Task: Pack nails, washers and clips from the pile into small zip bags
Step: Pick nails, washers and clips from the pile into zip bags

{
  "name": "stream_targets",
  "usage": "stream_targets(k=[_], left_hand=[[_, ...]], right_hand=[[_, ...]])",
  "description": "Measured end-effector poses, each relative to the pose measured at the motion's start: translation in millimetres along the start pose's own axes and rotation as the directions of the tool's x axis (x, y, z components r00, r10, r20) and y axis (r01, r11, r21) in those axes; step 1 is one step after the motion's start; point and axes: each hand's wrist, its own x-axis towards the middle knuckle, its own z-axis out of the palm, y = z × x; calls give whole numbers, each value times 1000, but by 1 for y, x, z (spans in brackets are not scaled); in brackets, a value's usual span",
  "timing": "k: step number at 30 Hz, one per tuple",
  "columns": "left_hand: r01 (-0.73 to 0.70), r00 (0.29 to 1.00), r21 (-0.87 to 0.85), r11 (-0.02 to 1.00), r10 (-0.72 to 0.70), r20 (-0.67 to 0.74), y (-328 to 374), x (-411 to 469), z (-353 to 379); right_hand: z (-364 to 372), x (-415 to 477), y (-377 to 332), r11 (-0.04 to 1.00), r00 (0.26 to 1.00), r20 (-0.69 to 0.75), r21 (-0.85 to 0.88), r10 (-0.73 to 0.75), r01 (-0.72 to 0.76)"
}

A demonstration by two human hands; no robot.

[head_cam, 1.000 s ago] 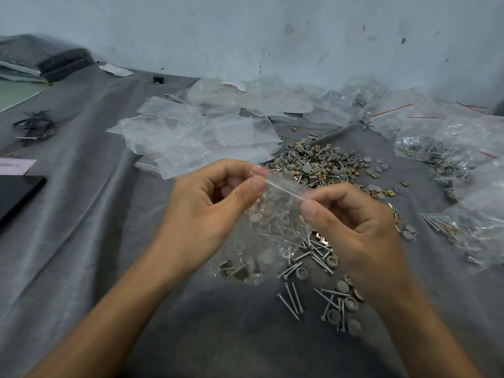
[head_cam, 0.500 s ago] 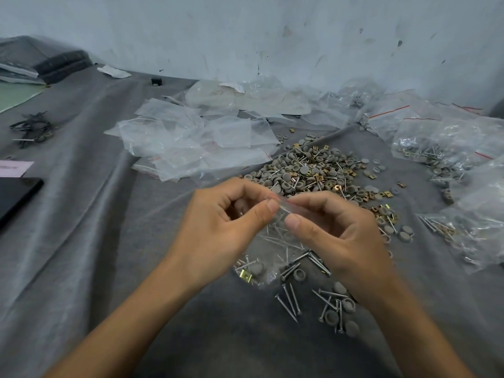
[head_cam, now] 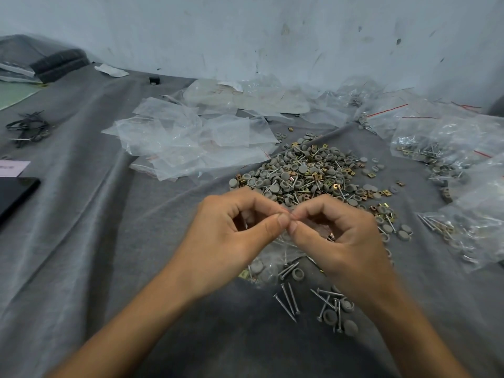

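A small clear zip bag holding nails, grey washers and brass clips hangs between my hands. My left hand pinches its top edge between thumb and forefinger. My right hand pinches the same edge, the two thumb tips almost touching at the middle. The bag's lower part rests on the grey cloth. Behind my hands lies the pile of grey washers, nails and brass clips. Loose nails and washers lie near my right wrist.
Empty clear zip bags are heaped at the back left of the pile. Filled bags lie along the right side. A black phone and a bundle of dark wire ties sit at the left. A wall stands close behind.
My hands have come down and drawn together along the bag's top edge, from well apart to thumbs nearly touching. The bag now sits lower, on the cloth.
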Motion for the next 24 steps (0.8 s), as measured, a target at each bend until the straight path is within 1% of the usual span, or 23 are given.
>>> stream_targets(k=[6,13,19,24], left_hand=[[-24,1000,0,1000,24,2,3,-1,-1],[-69,995,42,997,71,-67,6,-1,0],[-93,983,8,996,93,-157,4,4,-9],[-48,979,0,999,48,-199,0,6,-14]], right_hand=[[0,0,-3,1000,1000,-16,-3,16,-16],[-3,1,-7,997,997,-38,-15,71,-72],[-14,3,-3,995,994,-67,-38,90,-93],[-20,4,-1,994,994,-91,-85,64,-72]])
